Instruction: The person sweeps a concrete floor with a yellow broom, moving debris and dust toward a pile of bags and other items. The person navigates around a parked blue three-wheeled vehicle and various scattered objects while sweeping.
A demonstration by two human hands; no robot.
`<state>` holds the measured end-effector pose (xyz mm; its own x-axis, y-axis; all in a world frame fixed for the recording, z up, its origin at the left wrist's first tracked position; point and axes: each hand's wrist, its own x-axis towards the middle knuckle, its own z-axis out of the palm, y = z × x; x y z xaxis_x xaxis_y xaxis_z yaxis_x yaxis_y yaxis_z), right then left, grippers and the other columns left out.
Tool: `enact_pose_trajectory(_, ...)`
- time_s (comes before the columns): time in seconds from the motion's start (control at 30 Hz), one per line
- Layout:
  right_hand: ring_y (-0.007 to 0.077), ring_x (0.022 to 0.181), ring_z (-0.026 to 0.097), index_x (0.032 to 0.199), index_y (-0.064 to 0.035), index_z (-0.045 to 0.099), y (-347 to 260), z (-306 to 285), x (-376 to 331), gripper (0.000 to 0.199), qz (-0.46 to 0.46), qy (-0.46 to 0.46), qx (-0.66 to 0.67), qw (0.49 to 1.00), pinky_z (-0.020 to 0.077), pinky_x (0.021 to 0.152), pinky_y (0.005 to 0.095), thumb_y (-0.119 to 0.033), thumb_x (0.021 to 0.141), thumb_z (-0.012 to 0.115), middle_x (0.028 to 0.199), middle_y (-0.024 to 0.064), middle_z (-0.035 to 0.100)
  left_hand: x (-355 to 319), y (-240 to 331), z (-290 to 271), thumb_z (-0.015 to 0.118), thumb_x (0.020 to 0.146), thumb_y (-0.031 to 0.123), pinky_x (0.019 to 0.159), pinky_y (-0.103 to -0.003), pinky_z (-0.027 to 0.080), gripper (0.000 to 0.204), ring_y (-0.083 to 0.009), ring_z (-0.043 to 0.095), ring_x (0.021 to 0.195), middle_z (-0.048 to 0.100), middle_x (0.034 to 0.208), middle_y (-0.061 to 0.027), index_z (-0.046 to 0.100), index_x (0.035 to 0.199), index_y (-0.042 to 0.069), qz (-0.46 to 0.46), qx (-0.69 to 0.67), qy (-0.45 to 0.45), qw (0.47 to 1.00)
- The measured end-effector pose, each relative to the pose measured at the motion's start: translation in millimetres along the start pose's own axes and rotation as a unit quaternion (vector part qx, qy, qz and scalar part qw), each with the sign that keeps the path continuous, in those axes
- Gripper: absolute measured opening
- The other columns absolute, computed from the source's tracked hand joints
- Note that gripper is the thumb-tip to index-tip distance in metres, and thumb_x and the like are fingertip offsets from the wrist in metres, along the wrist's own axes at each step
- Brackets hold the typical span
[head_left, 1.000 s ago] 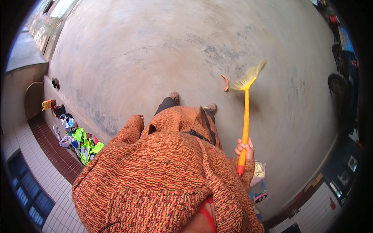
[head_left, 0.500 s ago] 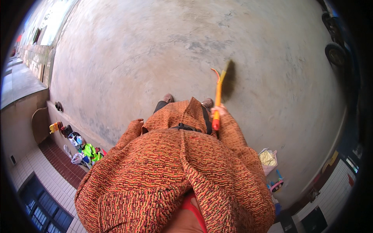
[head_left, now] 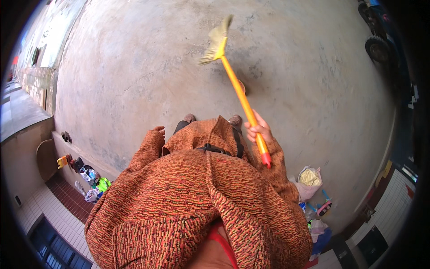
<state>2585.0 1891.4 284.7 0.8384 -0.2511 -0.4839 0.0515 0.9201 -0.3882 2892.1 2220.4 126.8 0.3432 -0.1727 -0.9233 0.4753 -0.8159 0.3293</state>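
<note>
My right hand (head_left: 259,130) grips the orange handle of a broom (head_left: 238,91) near its red end cap. The broom's yellowish bristles (head_left: 217,41) point up and left over the bare concrete floor (head_left: 134,67). My left hand (head_left: 158,130) hangs at my side at the end of an orange knitted sleeve, holding nothing, with its fingers loosely curled. The tips of both my shoes (head_left: 234,119) show below the jacket. A small orange-brown item (head_left: 242,85) lies on the floor just behind the broom handle.
Bags and colourful items (head_left: 92,181) lie along the wall at lower left. A plastic bag (head_left: 309,179) and toys sit at lower right. A vehicle wheel (head_left: 375,47) stands at upper right. A brick-tiled step (head_left: 67,199) and white tiled wall run along the lower left.
The broom has swung from my right side leftward across the floor; its bristles now point up and left, and my right hand has moved in closer to my body.
</note>
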Motion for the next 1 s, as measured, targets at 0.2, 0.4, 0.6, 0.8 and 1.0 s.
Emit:
enact_pose_trajectory(0.2, 0.0103, 0.046, 0.041, 0.126, -0.0183, 0.008, 12, -20, -68, 0.075, -0.058, 0.157, -0.077, 0.983, 0.0382, 0.038, 0.0251, 0.0, 0.064, 0.048, 0.077, 0.0079, 0.044, -56, 34, 14, 0.048, 0.079, 0.025, 0.078, -0.029, 0.041, 0.034, -0.0159, 0.05, 0.095, 0.051, 0.105, -0.0056, 0.045, 0.111, 0.015, -0.048, 0.388, 0.035, 0.92)
enact_pose_trajectory(0.4, 0.0121, 0.045, 0.041, 0.112, -0.021, 0.023, 34, -102, -39, 0.061, -0.039, 0.238, -0.015, 0.97, 0.0379, 0.037, 0.0268, 0.004, 0.062, 0.045, 0.068, 0.0066, 0.04, -73, 39, 15, 0.048, 0.079, 0.026, 0.079, -0.033, 0.041, 0.032, -0.021, 0.049, 0.097, 0.052, 0.104, -0.0074, 0.048, 0.109, 0.014, -0.042, 0.338, 0.037, 0.94)
enact_pose_trajectory(0.6, 0.0142, 0.047, 0.041, 0.109, -0.0349, 0.024, 100, -131, 35, 0.065, -0.051, 0.092, 0.162, 0.981, 0.0364, 0.038, 0.028, 0.004, 0.062, 0.046, 0.068, 0.0065, 0.038, -76, 33, 12, 0.047, 0.08, 0.02, 0.069, -0.036, 0.047, 0.032, -0.0259, 0.049, 0.096, 0.051, 0.105, -0.0119, 0.047, 0.11, 0.009, -0.024, 0.237, 0.033, 0.971)
enact_pose_trajectory(0.8, 0.012, 0.048, 0.041, 0.12, -0.0252, 0.019, 87, -77, 81, 0.068, -0.033, -0.056, 0.169, 0.983, 0.0388, 0.041, 0.0255, 0.003, 0.065, 0.046, 0.072, 0.0065, 0.038, -52, -19, -25, 0.045, 0.08, 0.01, 0.068, -0.033, 0.049, 0.032, -0.0239, 0.054, 0.088, 0.048, 0.109, -0.0114, 0.044, 0.112, 0.006, 0.043, 0.412, -0.009, 0.91)
enact_pose_trajectory(1.0, 0.0115, 0.049, 0.044, 0.125, -0.0172, 0.01, 50, -52, 83, 0.074, -0.011, -0.096, 0.104, 0.99, 0.041, 0.041, 0.0261, 0.003, 0.065, 0.048, 0.076, 0.0086, 0.042, -98, 56, 8, 0.044, 0.082, 0.013, 0.069, -0.034, 0.049, 0.031, -0.0233, 0.054, 0.087, 0.048, 0.11, -0.0095, 0.043, 0.113, 0.008, -0.052, 0.269, 0.035, 0.961)
